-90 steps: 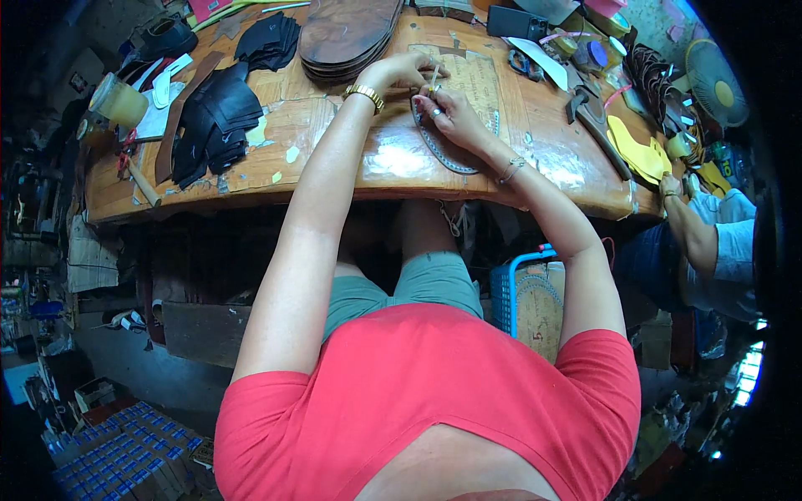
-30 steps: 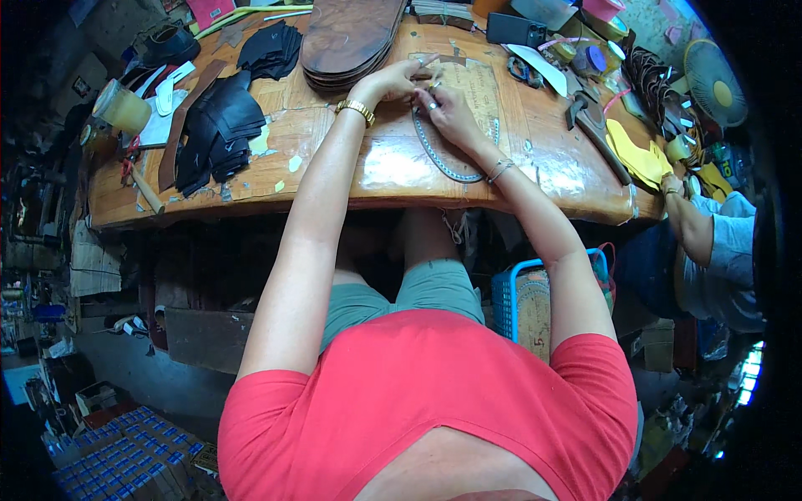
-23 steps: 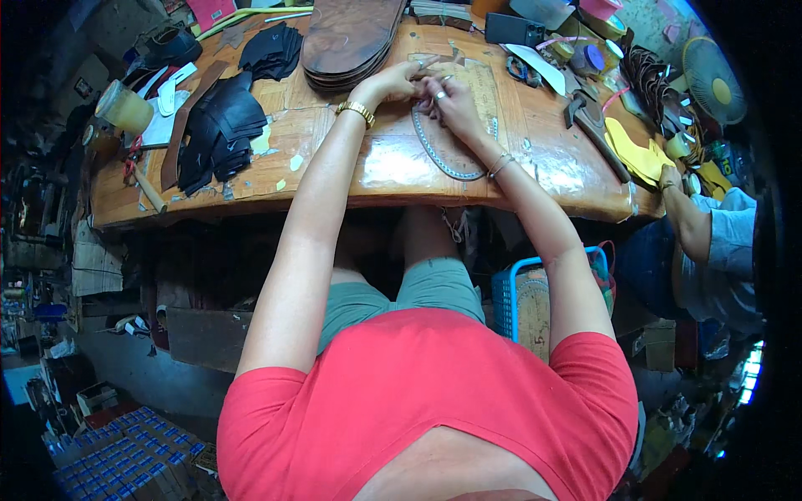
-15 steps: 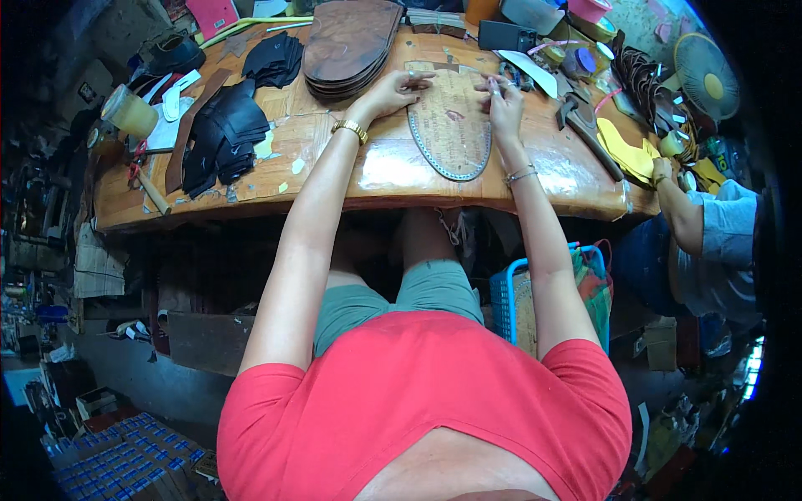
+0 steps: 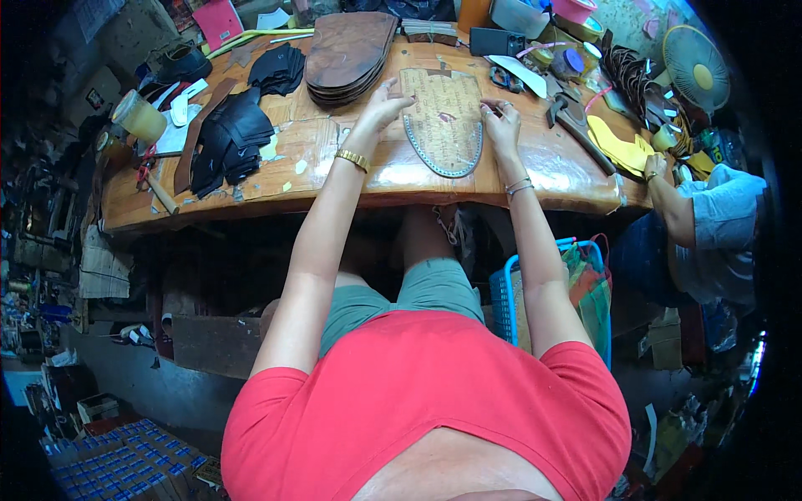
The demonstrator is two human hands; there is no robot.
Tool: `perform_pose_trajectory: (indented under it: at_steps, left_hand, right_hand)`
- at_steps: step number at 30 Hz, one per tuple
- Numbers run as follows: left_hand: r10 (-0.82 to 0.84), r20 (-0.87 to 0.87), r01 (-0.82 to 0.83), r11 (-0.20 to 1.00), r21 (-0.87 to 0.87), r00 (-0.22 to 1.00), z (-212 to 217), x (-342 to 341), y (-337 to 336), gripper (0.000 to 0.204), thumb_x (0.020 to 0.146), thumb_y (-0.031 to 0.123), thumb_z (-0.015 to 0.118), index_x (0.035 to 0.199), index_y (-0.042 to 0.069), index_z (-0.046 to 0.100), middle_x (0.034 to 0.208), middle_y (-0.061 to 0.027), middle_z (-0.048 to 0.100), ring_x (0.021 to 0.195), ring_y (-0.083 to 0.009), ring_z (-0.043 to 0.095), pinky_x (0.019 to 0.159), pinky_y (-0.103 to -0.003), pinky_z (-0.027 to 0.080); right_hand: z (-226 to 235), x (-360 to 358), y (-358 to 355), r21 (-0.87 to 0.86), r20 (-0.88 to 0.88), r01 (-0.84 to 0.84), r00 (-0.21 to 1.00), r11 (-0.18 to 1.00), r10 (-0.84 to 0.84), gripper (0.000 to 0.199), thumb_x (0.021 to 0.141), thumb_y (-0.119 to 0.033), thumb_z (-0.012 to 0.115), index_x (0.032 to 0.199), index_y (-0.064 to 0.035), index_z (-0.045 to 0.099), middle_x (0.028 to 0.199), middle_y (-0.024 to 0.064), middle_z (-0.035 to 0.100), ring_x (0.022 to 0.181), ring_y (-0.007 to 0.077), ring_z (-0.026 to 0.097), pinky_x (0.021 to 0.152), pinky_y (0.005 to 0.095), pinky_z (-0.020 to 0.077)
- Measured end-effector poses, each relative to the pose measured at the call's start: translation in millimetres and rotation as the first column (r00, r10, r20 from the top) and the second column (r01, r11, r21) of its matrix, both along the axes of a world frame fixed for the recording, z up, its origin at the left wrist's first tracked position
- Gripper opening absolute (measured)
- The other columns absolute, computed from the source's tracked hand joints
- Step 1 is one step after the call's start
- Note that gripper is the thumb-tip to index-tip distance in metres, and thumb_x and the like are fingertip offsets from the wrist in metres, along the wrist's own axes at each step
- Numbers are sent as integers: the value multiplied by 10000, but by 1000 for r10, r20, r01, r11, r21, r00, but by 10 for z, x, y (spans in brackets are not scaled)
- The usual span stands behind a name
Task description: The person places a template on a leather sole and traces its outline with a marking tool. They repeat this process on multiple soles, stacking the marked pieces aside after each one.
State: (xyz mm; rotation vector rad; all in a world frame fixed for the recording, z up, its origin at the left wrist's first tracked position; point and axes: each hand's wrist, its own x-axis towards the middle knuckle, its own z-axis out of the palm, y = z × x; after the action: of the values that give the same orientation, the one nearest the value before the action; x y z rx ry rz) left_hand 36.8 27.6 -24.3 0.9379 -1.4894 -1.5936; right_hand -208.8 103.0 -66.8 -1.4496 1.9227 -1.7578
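Note:
A tan, U-shaped pattern piece with handwriting, a small dark hole and a light dotted border along its rounded edge lies on the wooden table in front of me. Beside its left edge is my left hand, fingers apart and holding nothing. My right hand is at the piece's right edge with its fingers curled together; whatever they may pinch is too small to make out. A stack of brown leather pieces lies just beyond my left hand.
Black leather pieces and a wooden-handled tool lie at left. A hammer, scissors and yellow pieces are at right, where another person's hand rests. A blue basket stands below the table.
My left hand has come off the pattern piece toward the left, its fingers opening. My right hand has shifted slightly down along the right edge. The view has shifted a little.

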Motion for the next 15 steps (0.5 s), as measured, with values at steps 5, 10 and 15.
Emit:
perform_pose_trajectory:
  at_steps: [5, 10, 15]
  left_hand:
    - [120, -194, -72, 969, 238, 974, 47, -18, -4, 798, 779, 18, 678, 1425, -6, 209, 1147, -184, 592, 996, -230, 613, 826, -314, 495]
    - [161, -426, -93, 980, 176, 890, 110, 32, 231, 625, 766, -76, 653, 1320, -2, 371, 1083, -133, 626, 937, -220, 637, 811, -334, 533]
    - [39, -496, -51, 999, -11, 867, 160, 640, 458, 469, 790, -51, 647, 1227, -13, 482, 1134, -133, 624, 983, -216, 632, 868, -349, 519]
  right_hand:
    - [-32, -9, 46, -69, 192, -34, 980, 997, 47, 150, 809, -60, 664, 941, 13, 675, 879, 92, 694, 797, 142, 644, 738, 263, 501]
    - [247, 288, 267, -218, 448, -241, 836, 946, 316, 169, 895, -105, 597, 994, 18, 657, 919, 103, 697, 818, 148, 652, 773, 259, 494]
    - [571, 277, 326, -252, 442, -276, 820, 927, 364, 343, 984, -242, 451, 1127, 34, 594, 983, 178, 690, 805, 189, 678, 808, 290, 514]
